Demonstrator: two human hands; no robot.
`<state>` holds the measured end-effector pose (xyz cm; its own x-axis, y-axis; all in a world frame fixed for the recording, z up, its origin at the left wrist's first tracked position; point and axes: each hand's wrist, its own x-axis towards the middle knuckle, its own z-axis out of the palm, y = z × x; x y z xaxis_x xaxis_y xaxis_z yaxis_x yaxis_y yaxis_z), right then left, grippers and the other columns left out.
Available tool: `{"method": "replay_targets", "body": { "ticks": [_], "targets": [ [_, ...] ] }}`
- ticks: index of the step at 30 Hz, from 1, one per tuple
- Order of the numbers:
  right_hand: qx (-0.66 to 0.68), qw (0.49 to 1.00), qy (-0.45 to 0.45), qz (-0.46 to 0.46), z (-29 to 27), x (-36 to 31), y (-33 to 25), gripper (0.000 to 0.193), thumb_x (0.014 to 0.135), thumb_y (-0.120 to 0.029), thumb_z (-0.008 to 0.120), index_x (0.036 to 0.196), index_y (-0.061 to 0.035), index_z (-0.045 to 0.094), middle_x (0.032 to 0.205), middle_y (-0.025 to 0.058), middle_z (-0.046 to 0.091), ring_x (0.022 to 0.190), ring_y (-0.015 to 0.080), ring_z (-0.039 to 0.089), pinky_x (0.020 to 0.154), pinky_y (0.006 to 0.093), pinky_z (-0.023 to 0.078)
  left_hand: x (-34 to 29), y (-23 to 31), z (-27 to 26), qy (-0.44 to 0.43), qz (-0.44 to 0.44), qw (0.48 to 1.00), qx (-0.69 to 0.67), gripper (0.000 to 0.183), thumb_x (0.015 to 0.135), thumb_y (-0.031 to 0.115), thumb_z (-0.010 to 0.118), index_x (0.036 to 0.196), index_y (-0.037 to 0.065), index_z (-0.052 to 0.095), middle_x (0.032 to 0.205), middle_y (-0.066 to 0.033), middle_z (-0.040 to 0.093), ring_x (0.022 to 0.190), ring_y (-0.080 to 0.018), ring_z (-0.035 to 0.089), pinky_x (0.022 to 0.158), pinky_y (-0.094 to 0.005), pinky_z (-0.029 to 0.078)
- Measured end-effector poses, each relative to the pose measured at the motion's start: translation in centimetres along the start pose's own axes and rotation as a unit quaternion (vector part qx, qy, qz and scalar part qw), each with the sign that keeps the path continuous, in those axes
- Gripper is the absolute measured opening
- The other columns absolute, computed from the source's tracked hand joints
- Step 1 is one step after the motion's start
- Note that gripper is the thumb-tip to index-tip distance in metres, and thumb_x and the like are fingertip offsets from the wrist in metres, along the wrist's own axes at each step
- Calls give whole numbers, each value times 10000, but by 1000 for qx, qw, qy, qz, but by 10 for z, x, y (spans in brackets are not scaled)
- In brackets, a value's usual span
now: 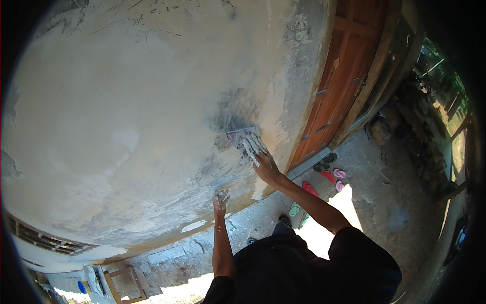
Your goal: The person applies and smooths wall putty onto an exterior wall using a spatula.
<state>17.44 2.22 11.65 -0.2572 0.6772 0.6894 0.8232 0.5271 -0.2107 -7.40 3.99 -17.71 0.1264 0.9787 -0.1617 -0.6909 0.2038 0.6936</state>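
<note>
Filling most of the view, the plastered wall looks hard and rigid, its right edge running beside the brown wooden door. Toward that edge, above the wall's lower edge, lies a dark grey patch. Just below it is the right hand, white-smeared, its fingers laid over a flat pale tool and holding it against the wall; the thumb's place cannot be made out. The tool should be light and fairly thin, perhaps slippery where coated, so a broad hold across its back, clear of the leading edge, seems best. Lower and to the left, the smeared left hand is empty, fingers apart; wall contact is unclear.
</note>
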Motion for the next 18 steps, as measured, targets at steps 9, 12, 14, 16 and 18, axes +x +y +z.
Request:
{"method": "replay_targets", "body": {
  "ticks": [9, 12, 14, 16, 18],
  "targets": [
    [84, 945, 181, 259, -110, 116, 31, 416, 750, -72, 543, 1094, 109, 394, 1069, 253, 427, 975, 367, 450, 826, 403, 389, -5, 0, 25, 61, -23, 997, 29, 255, 860, 320, 390, 1025, 129, 432, 980, -54, 451, 1063, -302, 473, 794, -441, 367],
    [-33, 978, 146, 149, -48, 110, 20, 366, 737, -97, 557, 1041, 82, 461, 962, 267, 486, 934, 412, 464, 836, 426, 378, -1, 0, 14, 36, 1, 999, 38, 246, 860, 324, 396, 1012, 133, 433, 979, -49, 449, 1059, -305, 475, 791, -445, 371],
    [-26, 993, -23, 114, -10, 81, -10, 415, 708, -83, 559, 1083, 62, 457, 1058, 232, 453, 1024, 369, 446, 881, 475, 337, 2, 0, -6, -12, 3, 1000, 5, 511, 853, 289, 452, 1252, 80, 211, 1205, -151, 335, 1112, -346, 419, 830, -479, 386],
    [2, 999, 17, -47, 11, 50, -31, 533, 681, 48, 462, 1201, 78, 353, 1279, 268, 277, 1236, 369, 205, 1016, 402, 188, 4, -1, 4, 14, -18, 1000, -1, 484, 860, 281, 437, 1245, 81, 221, 1198, -147, 341, 1111, -344, 422, 829, -477, 387],
    [96, 994, -48, -6, 31, 12, -39, 599, 672, 75, 447, 1252, 47, 301, 1305, 242, 259, 1243, 339, 212, 1021, 386, 183, 0, -2, 13, 40, -39, 998, -4, 458, 867, 273, 422, 1237, 81, 232, 1191, -143, 346, 1110, -341, 424, 829, -475, 388]
  ]
}}
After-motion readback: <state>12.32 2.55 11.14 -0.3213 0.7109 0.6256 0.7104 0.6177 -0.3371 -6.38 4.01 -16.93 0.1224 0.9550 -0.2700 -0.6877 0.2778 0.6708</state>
